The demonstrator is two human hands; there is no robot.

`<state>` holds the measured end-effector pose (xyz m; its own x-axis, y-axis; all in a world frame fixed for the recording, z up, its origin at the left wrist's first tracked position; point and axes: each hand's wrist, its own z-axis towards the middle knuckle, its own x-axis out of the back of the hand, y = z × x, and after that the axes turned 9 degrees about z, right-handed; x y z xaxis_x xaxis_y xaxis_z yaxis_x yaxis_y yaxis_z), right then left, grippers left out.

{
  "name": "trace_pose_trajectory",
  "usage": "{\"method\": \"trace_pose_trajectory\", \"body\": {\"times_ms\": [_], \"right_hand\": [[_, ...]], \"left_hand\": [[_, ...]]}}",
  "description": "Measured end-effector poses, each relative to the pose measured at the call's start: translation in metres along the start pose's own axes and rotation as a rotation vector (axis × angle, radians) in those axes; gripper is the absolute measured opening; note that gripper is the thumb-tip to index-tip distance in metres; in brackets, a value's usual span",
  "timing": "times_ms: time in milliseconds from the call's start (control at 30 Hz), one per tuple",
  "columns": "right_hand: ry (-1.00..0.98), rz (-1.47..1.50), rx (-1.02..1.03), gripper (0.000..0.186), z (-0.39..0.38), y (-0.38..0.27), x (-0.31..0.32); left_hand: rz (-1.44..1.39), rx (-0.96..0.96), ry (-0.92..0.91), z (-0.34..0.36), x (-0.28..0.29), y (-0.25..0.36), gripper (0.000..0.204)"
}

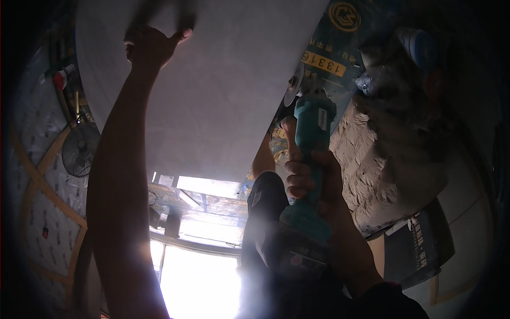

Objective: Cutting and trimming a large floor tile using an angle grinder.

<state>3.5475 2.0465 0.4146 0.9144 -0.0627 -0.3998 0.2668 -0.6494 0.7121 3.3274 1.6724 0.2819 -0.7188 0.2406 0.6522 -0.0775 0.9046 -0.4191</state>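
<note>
The right hand (330, 178) grips a teal cordless angle grinder (313, 125), disc (291, 92) beside a grey panel (218, 101)'s right edge, while the left hand (152, 48), thumb spread, finger state unclear, lies over its far part, finished and remaining work being indistinguishable

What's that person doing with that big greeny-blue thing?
The person's right hand is gripping a teal power tool, which looks like a grinder, with a round disc at its far end. The disc is by the right edge of a big pale panel; I can't tell if it's touching or spinning. The left hand is at the panel's far left part, thumb stuck out, on or just above it.
</note>
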Motion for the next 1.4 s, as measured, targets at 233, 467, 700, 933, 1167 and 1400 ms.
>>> {"method": "trace_pose_trajectory", "body": {"times_ms": [233, 467, 700, 933, 1167, 1400], "right_hand": [[0.012, 0.051, -0.032, 0.03, -0.004, 0.012, 0.027], [0.057, 0.045, -0.014, 0.031, 0.001, 0.024, 0.017], [0.128, 0.013, 0.086, 0.024, 0.005, 0.024, 0.006], [0.088, 0.089, 0.011, 0.03, -0.005, 0.036, 0.036], [0.108, 0.074, 0.053, 0.032, -0.009, 0.04, 0.049], [0.052, 0.046, 0.058, 0.028, -0.002, 0.044, 0.046]], "left_hand": [[-0.077, 0.026, -0.126, 0.0, 0.006, 0.001, 0.14], [-0.127, 0.127, 0.189, -0.006, -0.011, -0.009, 0.14], [-0.024, 0.134, 0.101, -0.01, -0.004, 0.006, 0.14], [-0.075, 0.14, 0.104, -0.013, -0.002, 0.011, 0.139], [-0.049, 0.123, 0.093, -0.011, 0.001, 0.017, 0.141], [-0.089, 0.178, 0.14, -0.003, -0.01, 0.011, 0.145]]}}
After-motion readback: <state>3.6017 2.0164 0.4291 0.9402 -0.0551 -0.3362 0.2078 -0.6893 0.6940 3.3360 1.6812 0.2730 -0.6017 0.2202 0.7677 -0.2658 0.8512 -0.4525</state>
